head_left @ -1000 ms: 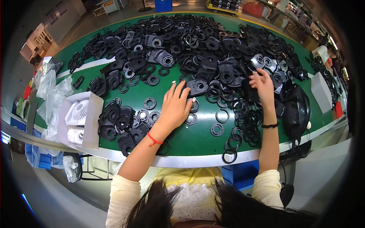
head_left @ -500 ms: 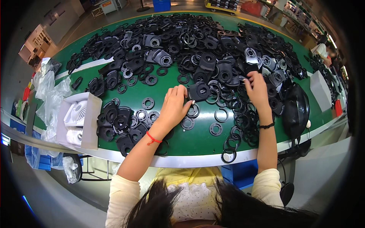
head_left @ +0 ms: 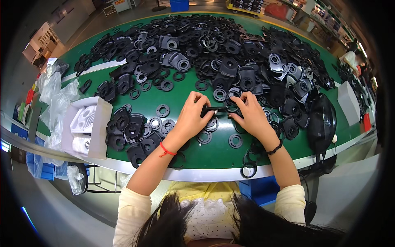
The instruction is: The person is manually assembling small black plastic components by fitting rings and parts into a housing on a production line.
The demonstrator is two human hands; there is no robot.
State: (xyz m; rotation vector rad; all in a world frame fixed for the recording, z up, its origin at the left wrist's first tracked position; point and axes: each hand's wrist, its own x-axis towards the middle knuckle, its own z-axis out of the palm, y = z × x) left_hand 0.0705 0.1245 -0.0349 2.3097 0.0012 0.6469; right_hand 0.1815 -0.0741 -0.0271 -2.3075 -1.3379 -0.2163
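Observation:
My left hand (head_left: pixel 191 117) is closed on a black plastic part (head_left: pixel 214 110), pinching its left end. The part is seen nearly edge-on, above the green table (head_left: pixel 185 155). My right hand (head_left: pixel 252 117) is beside the part's right end, thumb and forefinger curled toward each other. Dark material shows between those fingertips, but its shape is hard to make out. Just beyond the hands is a grey-black ring (head_left: pixel 219 94). Flat rings lie near my left wrist, one with small holes (head_left: pixel 163 110). Another ring (head_left: pixel 235 140) rests between my forearms.
A large heap of black parts (head_left: pixel 197 45) covers the far side of the table. A smaller cluster (head_left: pixel 132 130) sits at the left, beside a white box (head_left: pixel 103 131) holding a white fan-like piece. Crumpled clear plastic (head_left: pixel 61 107) lies further left. At right is a black bag (head_left: pixel 321 123).
My right hand has come from the heap at the right, moving left and nearer, to meet the left hand. The black part has turned from face-up to nearly edge-on.

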